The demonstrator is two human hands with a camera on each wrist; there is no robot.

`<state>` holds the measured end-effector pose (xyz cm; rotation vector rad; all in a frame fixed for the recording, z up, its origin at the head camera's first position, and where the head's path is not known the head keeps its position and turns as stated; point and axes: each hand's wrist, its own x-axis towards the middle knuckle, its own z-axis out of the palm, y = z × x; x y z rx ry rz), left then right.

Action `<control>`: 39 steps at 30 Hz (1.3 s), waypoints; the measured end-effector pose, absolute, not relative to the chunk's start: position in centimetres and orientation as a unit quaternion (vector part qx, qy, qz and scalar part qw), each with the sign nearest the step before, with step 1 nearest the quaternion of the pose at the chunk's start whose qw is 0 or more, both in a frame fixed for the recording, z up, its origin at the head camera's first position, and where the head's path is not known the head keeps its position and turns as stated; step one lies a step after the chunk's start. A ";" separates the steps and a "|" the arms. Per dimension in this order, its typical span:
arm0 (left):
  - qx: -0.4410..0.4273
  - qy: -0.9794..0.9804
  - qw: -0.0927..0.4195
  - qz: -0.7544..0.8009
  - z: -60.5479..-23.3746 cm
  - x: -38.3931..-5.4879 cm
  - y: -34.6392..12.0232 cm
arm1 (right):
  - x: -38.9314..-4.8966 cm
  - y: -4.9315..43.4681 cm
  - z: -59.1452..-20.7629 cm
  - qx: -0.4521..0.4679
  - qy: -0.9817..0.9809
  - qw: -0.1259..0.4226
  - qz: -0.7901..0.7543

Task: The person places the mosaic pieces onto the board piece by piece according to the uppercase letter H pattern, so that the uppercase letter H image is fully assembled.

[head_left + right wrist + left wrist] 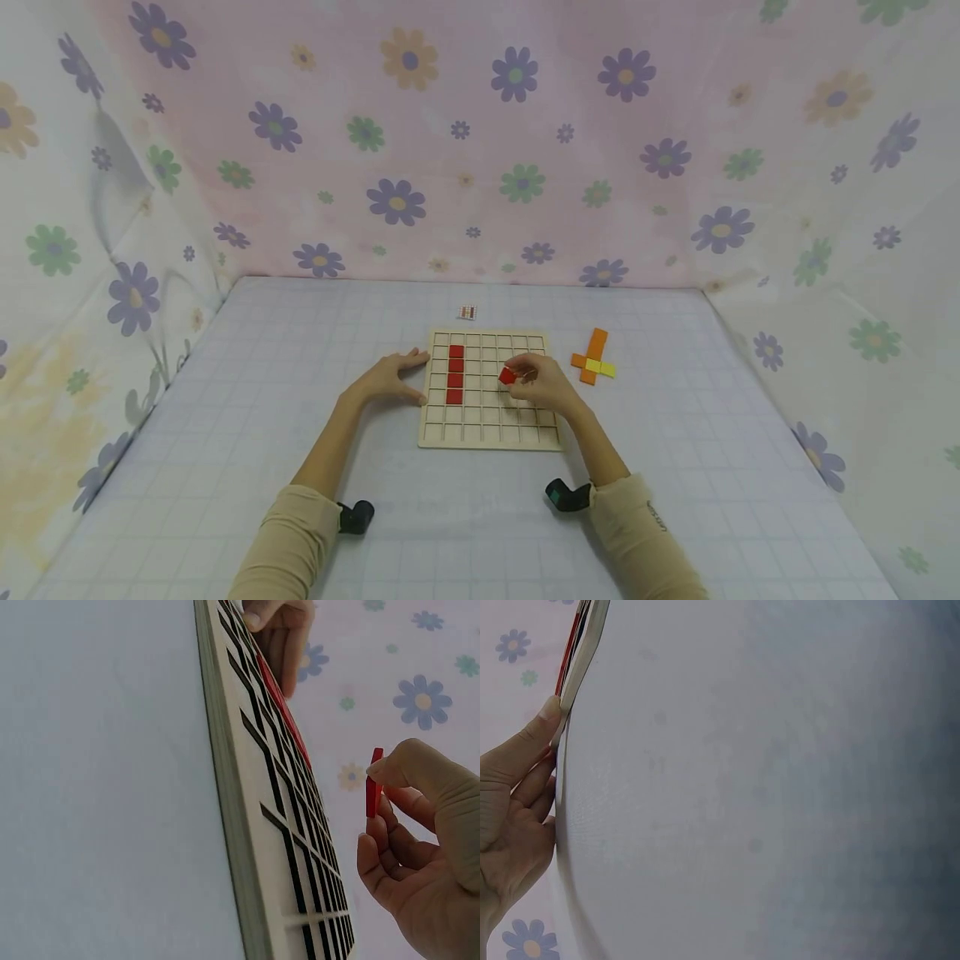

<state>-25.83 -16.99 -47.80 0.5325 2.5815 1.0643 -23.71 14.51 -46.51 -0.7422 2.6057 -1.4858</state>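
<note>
A wooden grid board (487, 437) lies flat on the table, with a column of several red square tiles (455, 380) in its left part. My right hand (542, 385) pinches a red tile (507, 376) between thumb and fingertips, above the right half of the board. In the right wrist view, that tile (372, 784) is seen edge-on, apart from the board's surface. At the board's left edge is my left hand (388, 375), thumb and fingers spread and touching the rim. The left wrist view shows the thumb (529, 742) against the board's side.
Orange strips (596, 343) and a yellow piece (600, 367) lie crossed over one another to the right of the board. Behind the board is a small printed card (467, 312). Flowered cloth (480, 150) hangs at the back and sides of the table.
</note>
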 end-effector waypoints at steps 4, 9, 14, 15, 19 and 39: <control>0.181 0.898 0.150 0.373 -47.7 -25.7 -17.0 | -23.7 12.5 -46.8 -0.259 0.841 0.047 -0.473; 0.181 0.896 0.149 0.377 -47.8 -25.7 -17.0 | -23.8 10.7 -47.6 -0.288 0.836 0.071 -0.461; 0.184 0.896 0.149 0.376 -47.7 -25.9 -17.0 | -23.6 9.3 -47.9 -0.310 0.838 0.090 -0.439; 0.183 0.896 0.150 0.376 -47.7 -25.8 -17.0 | -23.5 9.0 -47.9 -0.314 0.840 0.092 -0.432; 0.189 0.896 0.148 0.374 -47.6 -25.8 -17.1 | -23.2 8.1 -47.7 -0.328 0.848 0.094 -0.406; 0.193 0.889 0.145 0.388 -47.5 -25.6 -17.1 | -22.6 7.6 -47.6 -0.353 0.853 0.073 -0.377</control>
